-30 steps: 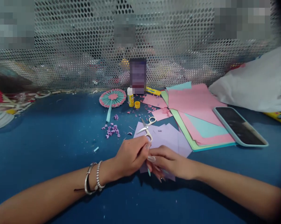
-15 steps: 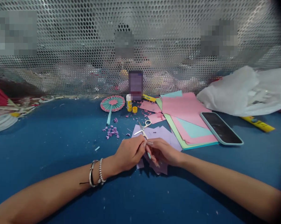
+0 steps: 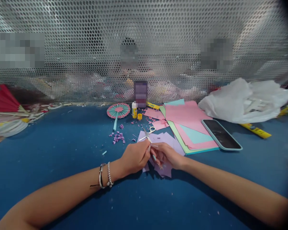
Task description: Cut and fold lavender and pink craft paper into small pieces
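My left hand point(image 3: 137, 155) and my right hand point(image 3: 168, 155) meet fingertip to fingertip above the lilac paper sheets point(image 3: 169, 140). Both are closed in a pinch, and whatever sits between the fingers is too small or hidden to name. Just beyond the fingertips, scissors point(image 3: 148, 133) with pale handles lie with blades apart on the lilac paper. A cluster of small crumpled purple paper bits point(image 3: 118, 137) is scattered to the left of the scissors. Further back lies a round pleated paper fan point(image 3: 118, 110) in turquoise and pink with a turquoise handle.
A glue stick point(image 3: 134, 110) stands beside its yellow cap point(image 3: 139, 116). Coloured paper sheets point(image 3: 185, 111) and a phone point(image 3: 222, 134) lie right, near a white plastic bag point(image 3: 242, 100) and a yellow tube point(image 3: 256, 130). Another phone point(image 3: 140, 92) leans against the perforated metal panel point(image 3: 86, 48). A red fan point(image 3: 6, 100) lies left.
The camera view has tilted up and shifted slightly, so the things on the table appear lower. Both hands stay together in nearly the same pinch.
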A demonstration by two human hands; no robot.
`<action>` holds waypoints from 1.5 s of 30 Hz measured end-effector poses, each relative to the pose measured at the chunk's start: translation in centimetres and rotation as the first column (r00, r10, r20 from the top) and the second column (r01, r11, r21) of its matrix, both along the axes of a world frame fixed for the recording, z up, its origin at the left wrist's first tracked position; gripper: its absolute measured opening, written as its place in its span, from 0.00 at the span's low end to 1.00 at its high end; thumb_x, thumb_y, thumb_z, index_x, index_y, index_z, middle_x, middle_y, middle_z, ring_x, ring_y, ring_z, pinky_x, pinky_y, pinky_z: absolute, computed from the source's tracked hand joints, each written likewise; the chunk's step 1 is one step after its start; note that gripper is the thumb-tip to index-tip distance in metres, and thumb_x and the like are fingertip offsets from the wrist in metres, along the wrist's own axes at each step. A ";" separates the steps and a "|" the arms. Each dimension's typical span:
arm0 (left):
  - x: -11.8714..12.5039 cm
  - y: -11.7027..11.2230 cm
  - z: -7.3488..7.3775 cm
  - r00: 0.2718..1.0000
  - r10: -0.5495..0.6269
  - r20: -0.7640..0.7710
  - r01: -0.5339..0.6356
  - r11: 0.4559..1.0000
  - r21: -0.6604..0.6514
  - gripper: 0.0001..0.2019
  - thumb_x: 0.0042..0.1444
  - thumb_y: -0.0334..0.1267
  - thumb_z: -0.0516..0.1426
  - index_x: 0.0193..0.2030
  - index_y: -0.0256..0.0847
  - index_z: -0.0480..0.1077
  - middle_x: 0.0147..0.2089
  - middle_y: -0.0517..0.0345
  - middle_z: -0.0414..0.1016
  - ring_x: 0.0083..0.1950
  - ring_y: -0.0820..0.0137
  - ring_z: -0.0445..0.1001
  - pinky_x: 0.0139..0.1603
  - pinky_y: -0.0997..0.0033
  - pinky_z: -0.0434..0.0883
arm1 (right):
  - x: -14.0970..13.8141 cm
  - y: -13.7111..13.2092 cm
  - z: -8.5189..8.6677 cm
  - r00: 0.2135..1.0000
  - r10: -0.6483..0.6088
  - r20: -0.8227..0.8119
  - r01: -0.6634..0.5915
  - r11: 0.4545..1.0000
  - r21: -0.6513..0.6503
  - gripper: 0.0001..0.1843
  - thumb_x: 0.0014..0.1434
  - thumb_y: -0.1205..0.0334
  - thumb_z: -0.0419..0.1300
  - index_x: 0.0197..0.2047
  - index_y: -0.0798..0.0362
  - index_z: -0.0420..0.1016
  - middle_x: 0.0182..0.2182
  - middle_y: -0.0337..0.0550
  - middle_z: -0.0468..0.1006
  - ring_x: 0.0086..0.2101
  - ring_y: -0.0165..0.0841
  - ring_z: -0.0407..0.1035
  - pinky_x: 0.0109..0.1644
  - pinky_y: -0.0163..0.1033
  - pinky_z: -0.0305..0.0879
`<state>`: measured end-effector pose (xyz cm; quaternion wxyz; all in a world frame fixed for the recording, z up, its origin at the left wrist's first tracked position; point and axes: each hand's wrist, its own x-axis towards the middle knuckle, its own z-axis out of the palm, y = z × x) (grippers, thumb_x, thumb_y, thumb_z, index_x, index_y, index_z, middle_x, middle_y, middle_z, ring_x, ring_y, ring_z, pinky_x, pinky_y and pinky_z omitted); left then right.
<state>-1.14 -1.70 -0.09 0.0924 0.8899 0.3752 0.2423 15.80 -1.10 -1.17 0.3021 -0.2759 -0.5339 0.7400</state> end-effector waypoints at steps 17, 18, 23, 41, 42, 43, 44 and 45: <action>-0.2 0.2 -0.6 0.990 -0.043 -0.135 0.068 0.979 0.190 0.08 0.58 0.34 0.41 0.32 0.39 0.58 0.26 0.58 0.66 0.27 0.70 0.65 0.27 0.71 0.63 | 0.2 -0.1 -0.9 1.000 0.010 -0.025 -0.009 1.000 0.016 0.17 0.63 0.55 0.46 0.26 0.55 0.61 0.16 0.35 0.66 0.15 0.25 0.61 0.19 0.31 0.59; -0.2 0.2 -0.5 0.991 -0.044 -0.129 0.068 0.981 0.184 0.09 0.59 0.34 0.41 0.32 0.39 0.58 0.26 0.58 0.66 0.27 0.70 0.65 0.27 0.71 0.63 | 0.3 -0.1 -0.9 1.000 0.011 -0.025 -0.011 1.000 0.012 0.17 0.63 0.55 0.46 0.26 0.55 0.61 0.16 0.35 0.66 0.15 0.25 0.61 0.20 0.32 0.59; -0.2 0.2 -0.4 0.993 -0.046 -0.104 0.062 0.986 0.152 0.09 0.60 0.35 0.41 0.32 0.39 0.59 0.26 0.59 0.66 0.26 0.71 0.65 0.27 0.72 0.64 | 0.4 -0.2 -0.9 1.000 0.012 0.007 -0.012 1.000 0.028 0.18 0.63 0.54 0.45 0.26 0.55 0.61 0.16 0.36 0.67 0.16 0.25 0.63 0.20 0.31 0.58; -0.1 0.0 -0.3 0.997 -0.058 -0.052 0.066 0.985 0.162 0.11 0.61 0.34 0.41 0.30 0.39 0.59 0.24 0.60 0.65 0.25 0.72 0.64 0.26 0.73 0.62 | 0.6 -0.2 -0.8 0.999 0.037 0.026 -0.039 0.994 0.099 0.15 0.62 0.61 0.44 0.25 0.55 0.60 0.16 0.36 0.68 0.16 0.23 0.60 0.21 0.30 0.55; -0.1 0.0 -0.3 0.997 -0.059 -0.051 0.067 0.985 0.158 0.11 0.60 0.34 0.41 0.30 0.39 0.59 0.24 0.60 0.65 0.25 0.72 0.65 0.26 0.73 0.62 | 0.6 -0.2 -0.7 0.999 0.037 0.026 -0.040 0.994 0.103 0.15 0.62 0.61 0.44 0.25 0.55 0.60 0.16 0.36 0.68 0.16 0.23 0.60 0.21 0.30 0.54; -0.1 -0.1 -0.2 0.997 -0.059 -0.050 0.066 0.986 0.154 0.10 0.60 0.34 0.41 0.30 0.39 0.59 0.24 0.60 0.65 0.25 0.72 0.65 0.26 0.73 0.62 | 0.6 -0.2 -0.7 0.999 0.036 0.025 -0.039 0.993 0.108 0.15 0.62 0.61 0.44 0.24 0.55 0.60 0.16 0.36 0.68 0.16 0.23 0.60 0.21 0.30 0.54; -0.1 -0.1 -0.2 0.997 -0.058 -0.050 0.065 0.986 0.153 0.10 0.60 0.34 0.41 0.30 0.39 0.59 0.24 0.60 0.65 0.25 0.72 0.65 0.26 0.73 0.62 | 0.5 -0.2 -0.7 0.999 0.032 0.025 -0.035 0.993 0.109 0.15 0.62 0.61 0.45 0.24 0.55 0.60 0.16 0.36 0.68 0.16 0.24 0.60 0.21 0.30 0.55; -0.1 -0.1 -0.2 0.997 -0.057 -0.050 0.064 0.986 0.153 0.10 0.60 0.34 0.42 0.30 0.39 0.59 0.24 0.60 0.65 0.25 0.72 0.65 0.26 0.73 0.62 | 0.5 -0.2 -0.7 0.999 0.028 0.027 -0.030 0.994 0.109 0.15 0.61 0.61 0.45 0.25 0.55 0.61 0.16 0.36 0.68 0.16 0.24 0.60 0.21 0.31 0.55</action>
